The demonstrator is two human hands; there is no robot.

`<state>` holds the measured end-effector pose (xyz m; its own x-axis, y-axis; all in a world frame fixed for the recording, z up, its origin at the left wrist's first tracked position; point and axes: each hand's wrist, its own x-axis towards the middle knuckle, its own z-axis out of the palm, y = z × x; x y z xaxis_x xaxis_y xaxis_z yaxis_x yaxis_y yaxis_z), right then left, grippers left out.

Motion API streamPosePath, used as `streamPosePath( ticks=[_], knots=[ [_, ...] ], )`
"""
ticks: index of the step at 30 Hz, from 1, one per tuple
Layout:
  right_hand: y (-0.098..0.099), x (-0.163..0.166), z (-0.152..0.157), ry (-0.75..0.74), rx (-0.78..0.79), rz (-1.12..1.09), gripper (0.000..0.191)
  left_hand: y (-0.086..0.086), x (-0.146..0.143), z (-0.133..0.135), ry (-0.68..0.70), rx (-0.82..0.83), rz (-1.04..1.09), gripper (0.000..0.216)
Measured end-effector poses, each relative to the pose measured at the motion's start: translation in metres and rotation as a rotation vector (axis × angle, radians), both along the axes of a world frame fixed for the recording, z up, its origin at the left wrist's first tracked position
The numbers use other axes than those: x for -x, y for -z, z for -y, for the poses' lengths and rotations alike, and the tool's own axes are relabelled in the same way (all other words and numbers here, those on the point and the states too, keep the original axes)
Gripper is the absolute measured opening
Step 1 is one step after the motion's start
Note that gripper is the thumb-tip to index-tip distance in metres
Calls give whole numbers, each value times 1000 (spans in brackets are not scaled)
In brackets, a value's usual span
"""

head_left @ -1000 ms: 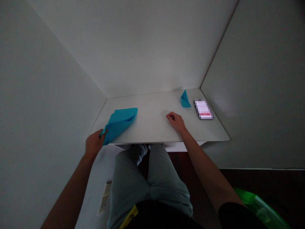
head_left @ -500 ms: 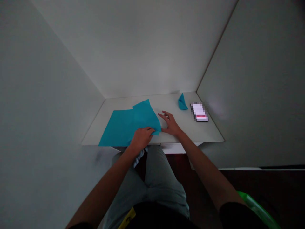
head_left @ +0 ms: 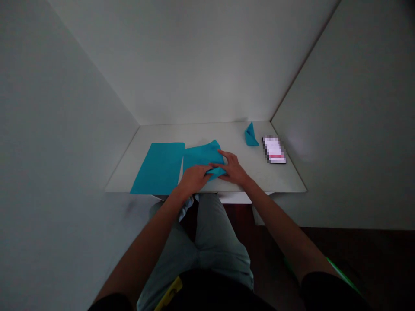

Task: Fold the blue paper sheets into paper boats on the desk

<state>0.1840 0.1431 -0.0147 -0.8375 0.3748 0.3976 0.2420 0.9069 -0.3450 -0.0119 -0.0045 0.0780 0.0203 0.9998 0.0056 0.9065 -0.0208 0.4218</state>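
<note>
A blue sheet of paper point(head_left: 201, 154) lies in front of me on the white desk, its near right corner bent up into a small fold. My left hand point(head_left: 195, 178) is closed on the near edge of this sheet beside the fold. At its right edge, my right hand point(head_left: 235, 169) has its thumb and some fingers closed on the folded part, with the index finger reaching farther out. The fingertips partly cover the fold. Just to the left lies another flat blue sheet of paper point(head_left: 158, 167), slightly apart and over the desk's front edge.
A small folded blue paper piece point(head_left: 250, 135) stands toward the back right of the desk point(head_left: 256, 177). Beside it lies a phone point(head_left: 275, 150) with a lit, blurred screen. White walls close in the back and both sides. Something green point(head_left: 343, 274) shows on the floor at lower right.
The worked sheet has turned and shifted right, leaving a gap to the flat sheet. My right hand has come from open beside the paper onto its edge, next to my left.
</note>
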Motion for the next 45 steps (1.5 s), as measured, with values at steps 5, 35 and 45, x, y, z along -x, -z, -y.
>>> streamPosePath(
  ticks=[5,35,45],
  knots=[
    [6,7,-9,27,138,7,30,0,56,5,-34,-121,415,62],
    [3,10,-15,111,93,109,33,80,91,20,-319,-336,-59,48],
    [4,9,-22,248,109,-46,47,82,10,16,-68,-248,-163,81]
  ],
)
